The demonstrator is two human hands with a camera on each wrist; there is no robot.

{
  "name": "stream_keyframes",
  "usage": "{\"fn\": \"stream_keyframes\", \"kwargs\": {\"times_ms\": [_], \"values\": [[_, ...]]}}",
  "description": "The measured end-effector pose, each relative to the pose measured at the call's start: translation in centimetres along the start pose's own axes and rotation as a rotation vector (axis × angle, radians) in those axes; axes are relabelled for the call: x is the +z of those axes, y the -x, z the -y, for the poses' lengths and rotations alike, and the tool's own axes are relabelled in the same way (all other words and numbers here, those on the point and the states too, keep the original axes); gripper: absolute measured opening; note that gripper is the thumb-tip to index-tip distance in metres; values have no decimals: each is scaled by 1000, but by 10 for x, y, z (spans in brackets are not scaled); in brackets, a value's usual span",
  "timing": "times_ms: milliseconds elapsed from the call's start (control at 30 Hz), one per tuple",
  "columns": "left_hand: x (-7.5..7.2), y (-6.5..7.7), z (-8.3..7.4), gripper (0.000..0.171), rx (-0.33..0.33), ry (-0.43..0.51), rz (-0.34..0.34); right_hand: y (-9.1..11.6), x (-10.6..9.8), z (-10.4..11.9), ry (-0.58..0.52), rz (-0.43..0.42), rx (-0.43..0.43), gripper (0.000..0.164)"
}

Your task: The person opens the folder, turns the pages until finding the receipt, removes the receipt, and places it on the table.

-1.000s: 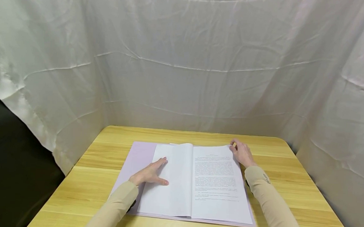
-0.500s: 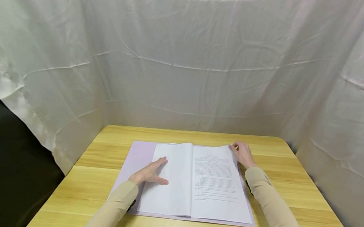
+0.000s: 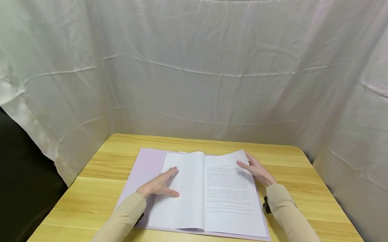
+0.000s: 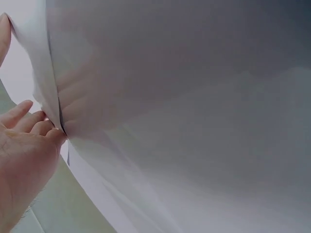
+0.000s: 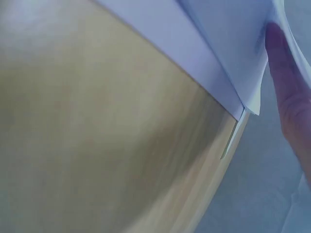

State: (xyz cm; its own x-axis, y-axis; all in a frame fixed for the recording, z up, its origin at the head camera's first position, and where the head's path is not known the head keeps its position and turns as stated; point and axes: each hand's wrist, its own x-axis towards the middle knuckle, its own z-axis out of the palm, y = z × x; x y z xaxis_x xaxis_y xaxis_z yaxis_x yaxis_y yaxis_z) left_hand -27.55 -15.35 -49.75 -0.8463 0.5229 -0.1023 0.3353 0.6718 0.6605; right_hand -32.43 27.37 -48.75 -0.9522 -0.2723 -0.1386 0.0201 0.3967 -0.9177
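A lilac folder [image 3: 145,165] lies spread on the table, with a printed document inside opened to two white pages. My left hand [image 3: 159,185] rests on the blank left page [image 3: 189,210], fingers stretched and thumb apart. At the top right corner of the printed right page [image 3: 232,224], my right hand [image 3: 257,172] pinches the paper, thumb on the printed face and fingers behind. That corner is lifted and bends upward. In the right wrist view, a finger [image 5: 286,82] lies against the curled sheet [image 5: 233,43]. The left wrist view shows the left palm [image 4: 29,155] beside a page edge.
The light wooden table [image 3: 92,188] extends past the folder on both sides. Pale grey curtain cloth [image 3: 195,82] hangs behind and at the sides. A black surface [image 3: 15,171] stands at the left. The sleeves are beige, with a dark strap [image 3: 266,204] at the right wrist.
My right hand has taken hold of the right page's upper corner and raised it a little, with the thumb now over the print. The left hand stays in place.
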Motion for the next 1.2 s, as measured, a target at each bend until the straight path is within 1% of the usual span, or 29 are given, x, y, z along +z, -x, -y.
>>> {"fn": "stream_keyframes", "kwargs": {"times_ms": [133,267,333,467,567,733,900,1000,1200], "values": [[-2,1,1,104,6,-6,-7,8,0,-1,-80,37,31,91],[-5,1,0,106,36,17,-29,17,0,0,-130,63,75,89],[-7,2,0,108,47,32,-36,20,1,1,-164,86,78,88],[-8,4,-1,111,45,29,-46,27,4,2,-244,139,53,85],[-9,4,-2,113,42,15,-49,32,7,2,-283,176,25,83],[-8,5,-4,115,50,13,-57,40,10,4,-317,215,-26,79],[-7,6,-6,115,46,18,-69,47,13,8,-335,240,-48,75],[-8,8,-9,115,46,12,-78,52,16,13,-330,243,-45,74],[-12,9,-13,115,52,3,-124,61,22,23,-348,263,-32,71]]}}
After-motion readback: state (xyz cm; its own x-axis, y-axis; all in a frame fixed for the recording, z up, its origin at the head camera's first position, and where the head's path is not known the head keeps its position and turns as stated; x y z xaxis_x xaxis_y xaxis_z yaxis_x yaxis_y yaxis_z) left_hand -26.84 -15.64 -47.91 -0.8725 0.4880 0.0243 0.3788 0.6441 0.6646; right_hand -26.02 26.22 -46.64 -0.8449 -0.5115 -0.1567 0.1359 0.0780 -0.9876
